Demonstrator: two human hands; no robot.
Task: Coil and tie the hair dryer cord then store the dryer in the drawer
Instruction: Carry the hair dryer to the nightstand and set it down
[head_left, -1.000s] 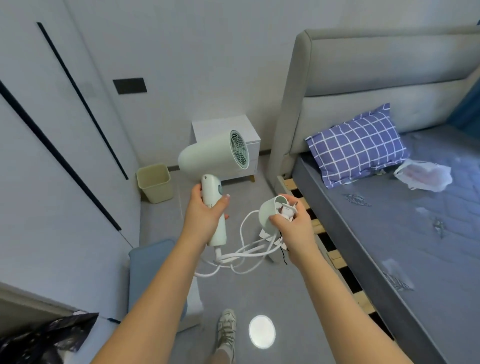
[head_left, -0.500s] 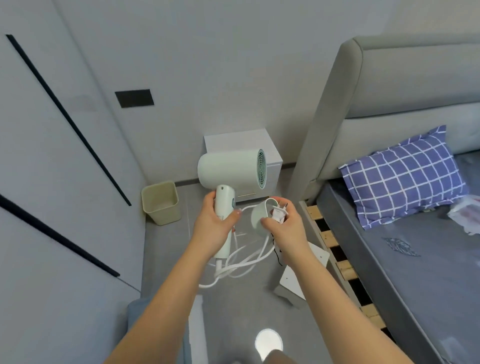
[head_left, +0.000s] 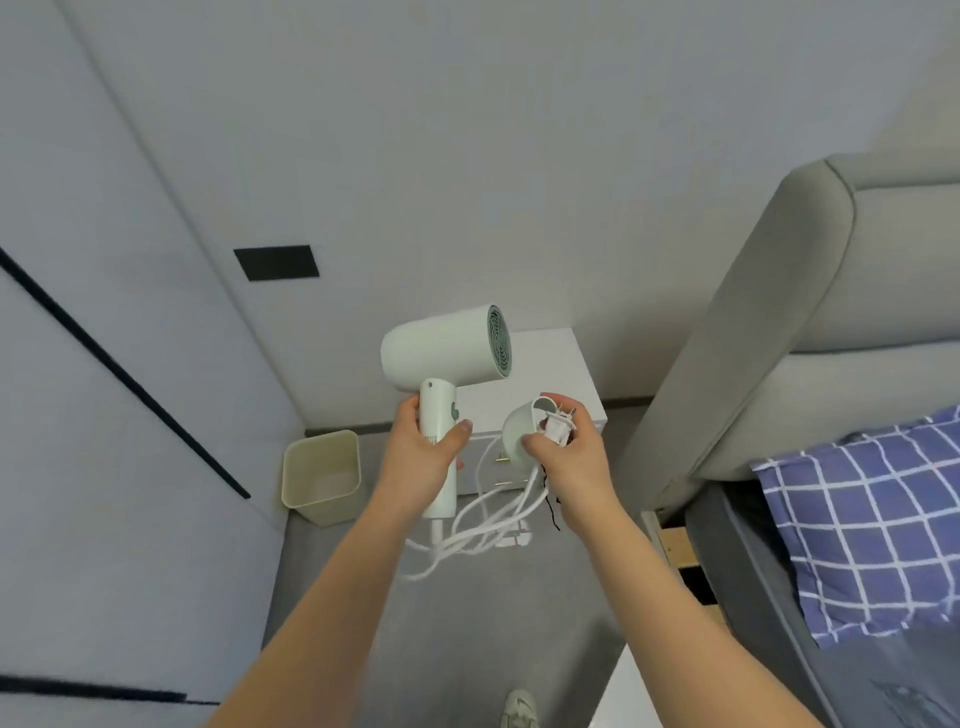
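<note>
Head view: the hair dryer (head_left: 447, 358) is upright at centre frame, barrel pointing left and rear grille right. The left hand (head_left: 426, 452) is wrapped around its handle. Just right of it, the right hand (head_left: 566, 457) pinches the plug (head_left: 558, 428) against a round pale nozzle cap (head_left: 519, 431); a thin black tie (head_left: 550, 499) dangles below. The white cord (head_left: 483, 525) hangs in loose loops between the hands, not yet tied.

The dryer looks like light, hard, smooth plastic, so the handle is probably the safest hold. The cord appears limp and springy and will likely uncoil unless the loops are pinched together. Behind stands a white bedside cabinet (head_left: 556, 369), its drawer (head_left: 511, 483) apparently closed. A beige wastebasket (head_left: 322, 475) sits at lower left, and a checked pillow (head_left: 857, 519) lies at right.
</note>
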